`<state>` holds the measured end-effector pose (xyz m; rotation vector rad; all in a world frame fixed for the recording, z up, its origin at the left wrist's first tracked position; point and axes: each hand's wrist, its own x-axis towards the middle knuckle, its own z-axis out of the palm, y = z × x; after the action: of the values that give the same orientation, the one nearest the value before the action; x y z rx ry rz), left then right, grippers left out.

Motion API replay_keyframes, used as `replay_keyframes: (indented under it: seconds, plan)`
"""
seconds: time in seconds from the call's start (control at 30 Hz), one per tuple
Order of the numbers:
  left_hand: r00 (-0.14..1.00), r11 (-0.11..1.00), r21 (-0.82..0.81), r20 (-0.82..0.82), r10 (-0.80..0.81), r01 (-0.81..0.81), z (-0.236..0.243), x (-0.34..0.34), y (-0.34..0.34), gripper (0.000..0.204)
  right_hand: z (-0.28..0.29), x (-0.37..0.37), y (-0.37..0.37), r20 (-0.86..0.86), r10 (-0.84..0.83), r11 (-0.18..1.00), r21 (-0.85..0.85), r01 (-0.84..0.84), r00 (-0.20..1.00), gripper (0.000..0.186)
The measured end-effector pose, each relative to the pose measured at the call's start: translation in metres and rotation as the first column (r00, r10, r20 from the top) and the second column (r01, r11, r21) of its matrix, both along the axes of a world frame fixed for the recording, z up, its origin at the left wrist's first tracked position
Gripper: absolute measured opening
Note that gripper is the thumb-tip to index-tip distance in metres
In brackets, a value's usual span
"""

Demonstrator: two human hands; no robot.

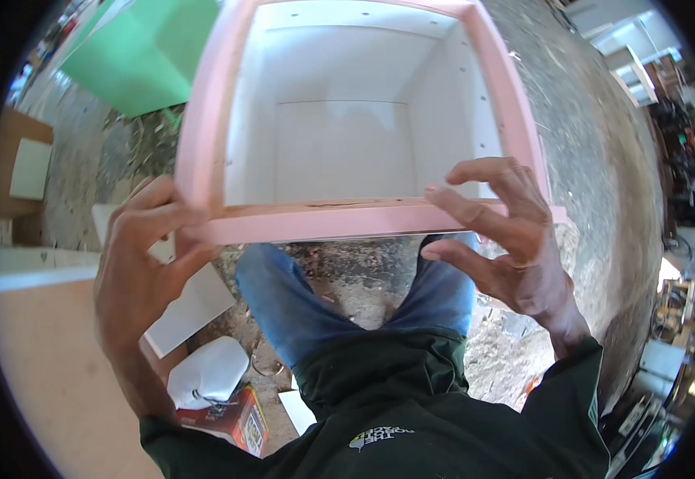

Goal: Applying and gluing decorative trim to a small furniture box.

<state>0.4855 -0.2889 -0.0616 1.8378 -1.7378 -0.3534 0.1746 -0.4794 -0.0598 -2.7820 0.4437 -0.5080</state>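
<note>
In front of me stands an open box-shaped cabinet with a white inside (343, 148) and a pink frame (515, 104) round its opening. A pink strip (323, 224) lies along the frame's near edge, its right end jutting a little past the corner. My left hand (144, 247) pinches the left end of this strip at the near left corner, thumb below and fingers above. Near the right end, my right hand (515, 235) has its thumb and fingers spread apart around the strip. Whether any of its fingers touch the strip, I cannot tell.
A green box-shaped piece (144, 56) stands at the far left. White boards (192, 307), a white bag (208, 371) and a red carton (240, 419) lie by my left leg. A large pale panel (36, 351) fills the left side. Shelves and clutter line the far right.
</note>
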Motion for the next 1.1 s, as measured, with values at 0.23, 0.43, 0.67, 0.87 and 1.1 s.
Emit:
replay_keyframes:
  seconds: [0.23,0.43,0.67,0.87,1.1]
  plan:
    - [0.989,0.978,0.164,0.093,0.118,-0.132,0.014,-0.009,0.010,0.043,-0.001,-0.108,-0.044,0.058,-0.583,0.812,0.025,0.583,0.810,0.044]
    - [0.940,0.964,0.063,0.249,0.234,-0.257,0.025,-0.044,-0.004,0.053,-0.024,-0.132,-0.051,-0.164,-0.679,0.236,0.874,0.425,0.715,0.027]
    - [0.973,0.994,0.106,0.230,-0.007,-0.018,-0.001,-0.100,-0.053,0.044,-0.024,-0.127,-0.051,-0.094,-0.736,0.072,0.974,0.215,0.670,0.017]
    - [0.975,0.997,0.081,0.221,-0.029,0.011,0.000,-0.106,-0.058,0.032,-0.025,-0.128,-0.052,-0.074,-0.756,0.051,0.984,0.171,0.650,0.013]
    - [0.984,0.997,0.074,0.171,-0.049,0.037,-0.003,-0.100,-0.056,0.031,-0.033,-0.130,-0.051,-0.058,-0.749,0.071,0.983,0.167,0.661,0.014]
